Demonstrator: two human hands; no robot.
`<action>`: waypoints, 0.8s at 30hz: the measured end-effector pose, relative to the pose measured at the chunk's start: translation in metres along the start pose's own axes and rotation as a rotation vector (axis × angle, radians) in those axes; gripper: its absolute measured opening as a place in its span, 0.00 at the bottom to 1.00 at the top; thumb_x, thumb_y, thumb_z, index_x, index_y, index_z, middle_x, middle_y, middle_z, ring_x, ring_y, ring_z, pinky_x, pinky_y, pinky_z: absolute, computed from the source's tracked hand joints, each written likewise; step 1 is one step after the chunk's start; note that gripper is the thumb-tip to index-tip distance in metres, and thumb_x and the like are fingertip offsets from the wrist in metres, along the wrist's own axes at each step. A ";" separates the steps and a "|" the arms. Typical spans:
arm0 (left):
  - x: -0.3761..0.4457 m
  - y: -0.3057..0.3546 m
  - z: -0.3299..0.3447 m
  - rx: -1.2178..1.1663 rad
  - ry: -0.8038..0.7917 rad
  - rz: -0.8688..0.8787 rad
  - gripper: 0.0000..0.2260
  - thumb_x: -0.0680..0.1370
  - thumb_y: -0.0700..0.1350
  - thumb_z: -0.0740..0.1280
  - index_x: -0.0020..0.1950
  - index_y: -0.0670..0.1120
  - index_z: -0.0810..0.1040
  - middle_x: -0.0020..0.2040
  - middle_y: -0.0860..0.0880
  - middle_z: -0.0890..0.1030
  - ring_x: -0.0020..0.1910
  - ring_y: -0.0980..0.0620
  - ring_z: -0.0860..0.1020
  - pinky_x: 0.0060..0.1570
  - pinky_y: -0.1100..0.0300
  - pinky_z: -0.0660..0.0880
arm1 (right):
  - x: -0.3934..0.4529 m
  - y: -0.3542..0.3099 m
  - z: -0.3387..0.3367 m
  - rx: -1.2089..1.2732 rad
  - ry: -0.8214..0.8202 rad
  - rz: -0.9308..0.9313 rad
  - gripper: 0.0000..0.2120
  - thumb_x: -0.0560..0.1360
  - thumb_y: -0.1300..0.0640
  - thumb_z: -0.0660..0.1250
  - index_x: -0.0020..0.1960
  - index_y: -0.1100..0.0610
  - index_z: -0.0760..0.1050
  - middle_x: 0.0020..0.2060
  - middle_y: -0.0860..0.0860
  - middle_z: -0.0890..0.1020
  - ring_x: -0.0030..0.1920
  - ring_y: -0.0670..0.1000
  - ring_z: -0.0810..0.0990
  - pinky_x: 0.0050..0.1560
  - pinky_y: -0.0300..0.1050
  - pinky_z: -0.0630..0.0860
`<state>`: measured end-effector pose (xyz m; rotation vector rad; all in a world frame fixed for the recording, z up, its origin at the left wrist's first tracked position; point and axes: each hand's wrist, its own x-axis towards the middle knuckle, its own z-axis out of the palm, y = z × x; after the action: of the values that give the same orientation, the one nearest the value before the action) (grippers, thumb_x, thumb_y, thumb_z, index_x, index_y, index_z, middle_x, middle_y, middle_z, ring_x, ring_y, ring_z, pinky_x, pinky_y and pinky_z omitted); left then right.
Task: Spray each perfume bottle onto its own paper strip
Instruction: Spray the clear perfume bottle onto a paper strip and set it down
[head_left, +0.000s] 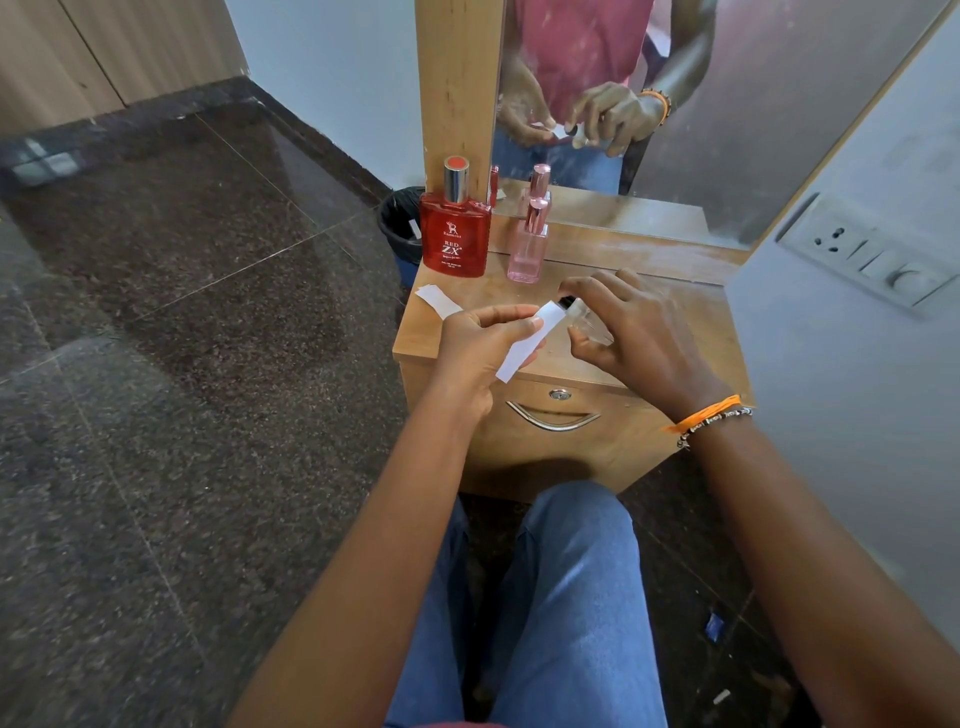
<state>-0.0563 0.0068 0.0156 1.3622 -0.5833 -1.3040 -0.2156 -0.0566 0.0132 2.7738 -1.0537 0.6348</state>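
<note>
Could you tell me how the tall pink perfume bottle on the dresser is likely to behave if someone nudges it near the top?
The pink bottle looks tall and narrow on a small base, so it would probably tip rather than slide. It appears to be smooth, clear glass, so likely slippery and breakable. It stands beside the red bottle, which it might knock.

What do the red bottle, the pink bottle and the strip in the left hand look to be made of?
Red bottle: glossy translucent red, likely glass, with a shiny metal-look cap collar. Pink bottle: clear pink-tinted, glass or hard plastic, with a rose metallic cap. Strip in the left hand: matte white paper, slightly bent.
</note>
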 end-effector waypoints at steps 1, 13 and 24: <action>0.000 0.000 0.000 0.002 -0.001 0.002 0.04 0.72 0.36 0.72 0.44 0.44 0.82 0.41 0.50 0.82 0.31 0.59 0.83 0.36 0.65 0.80 | 0.000 0.001 0.000 0.002 0.002 -0.001 0.18 0.71 0.59 0.70 0.60 0.58 0.75 0.53 0.56 0.81 0.49 0.58 0.77 0.39 0.49 0.74; 0.017 -0.007 0.007 0.219 0.083 0.068 0.06 0.72 0.38 0.72 0.46 0.48 0.82 0.45 0.54 0.81 0.43 0.61 0.75 0.37 0.68 0.69 | -0.014 0.009 0.025 0.528 0.261 0.399 0.18 0.73 0.53 0.69 0.61 0.53 0.69 0.46 0.47 0.77 0.41 0.44 0.75 0.40 0.36 0.71; 0.057 -0.011 0.052 0.444 0.147 0.181 0.11 0.68 0.38 0.75 0.43 0.45 0.74 0.41 0.50 0.78 0.41 0.52 0.76 0.43 0.61 0.74 | -0.014 0.025 0.034 0.759 0.525 0.609 0.17 0.73 0.54 0.70 0.57 0.50 0.67 0.42 0.38 0.72 0.41 0.36 0.73 0.43 0.28 0.71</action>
<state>-0.0920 -0.0603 -0.0044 1.7045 -0.9076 -0.9501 -0.2299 -0.0754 -0.0244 2.4405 -1.7823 2.0690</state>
